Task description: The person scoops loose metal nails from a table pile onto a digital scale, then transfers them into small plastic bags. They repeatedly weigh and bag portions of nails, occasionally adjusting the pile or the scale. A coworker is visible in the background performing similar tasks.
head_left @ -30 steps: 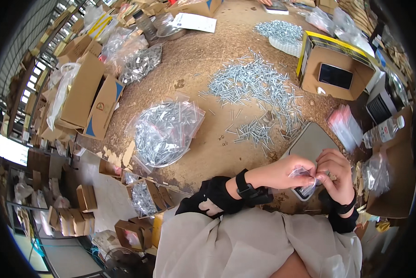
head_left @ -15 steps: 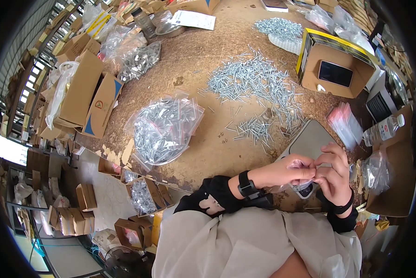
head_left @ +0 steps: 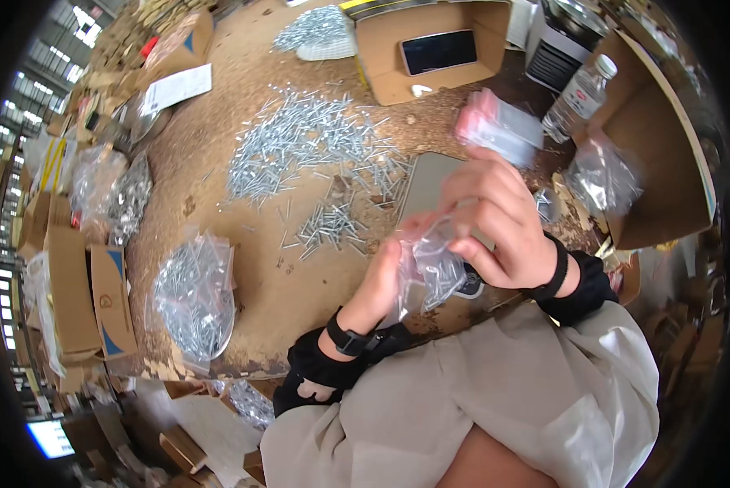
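Your left hand and right hand meet, pinching a clear plastic bag. Filled bags heaped left; loose metal fasteners and flat plastic bags seemingly remain.

Both hands bare: L hand and R hand. L wrist has a blk strap w/ a squarish dark pc. on it, watch-like. R wrist: narrower plain blk band, snug. L sleeve is blk, bunched at the cuff, w/ an irreg. pale patch. R sleeve also blk, wrinkled. Lower body, at the bench's near edge: loose lt. beige-grey garment, soft folds, approx. matte, paler toward its R side. Bare bit of leg shows at bottom ctr.
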The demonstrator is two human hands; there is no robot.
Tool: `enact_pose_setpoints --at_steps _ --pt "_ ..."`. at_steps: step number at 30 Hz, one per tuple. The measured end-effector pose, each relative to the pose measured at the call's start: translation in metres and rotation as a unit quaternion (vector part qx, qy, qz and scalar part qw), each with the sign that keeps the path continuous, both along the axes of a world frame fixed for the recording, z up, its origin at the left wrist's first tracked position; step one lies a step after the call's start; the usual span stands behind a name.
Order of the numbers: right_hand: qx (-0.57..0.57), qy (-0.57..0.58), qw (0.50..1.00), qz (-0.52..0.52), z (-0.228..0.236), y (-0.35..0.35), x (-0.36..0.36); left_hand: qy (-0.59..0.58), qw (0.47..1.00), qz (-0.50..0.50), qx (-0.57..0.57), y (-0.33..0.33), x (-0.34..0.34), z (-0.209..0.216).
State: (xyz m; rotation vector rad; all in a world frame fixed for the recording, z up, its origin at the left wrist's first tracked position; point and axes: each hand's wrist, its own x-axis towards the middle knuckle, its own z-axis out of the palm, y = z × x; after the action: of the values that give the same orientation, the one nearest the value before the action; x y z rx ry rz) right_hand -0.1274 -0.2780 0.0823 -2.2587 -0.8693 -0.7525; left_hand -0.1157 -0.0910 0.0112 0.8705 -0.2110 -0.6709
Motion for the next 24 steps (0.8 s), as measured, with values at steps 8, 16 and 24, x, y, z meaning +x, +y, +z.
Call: enact_pose_setpoints --at_steps 8,16,24 --pt "0.185 0.126 0.971 -0.087 -0.022 -0.002 0.004 -0.087 0.985 -0.015 0.146 -0.003 -0.002 -0.021" --pt "0.539 0.511 0.644 0.179 -0.068 -0.010 -0.015 -0.381 0.865 0.160 0.285 0.038 0.025 0.012" --pt "0.581 0.482 0.609 0.244 -0.093 0.000 -0.028 -0.518 0.719 0.118 0.449 0.029 0.031 0.053"
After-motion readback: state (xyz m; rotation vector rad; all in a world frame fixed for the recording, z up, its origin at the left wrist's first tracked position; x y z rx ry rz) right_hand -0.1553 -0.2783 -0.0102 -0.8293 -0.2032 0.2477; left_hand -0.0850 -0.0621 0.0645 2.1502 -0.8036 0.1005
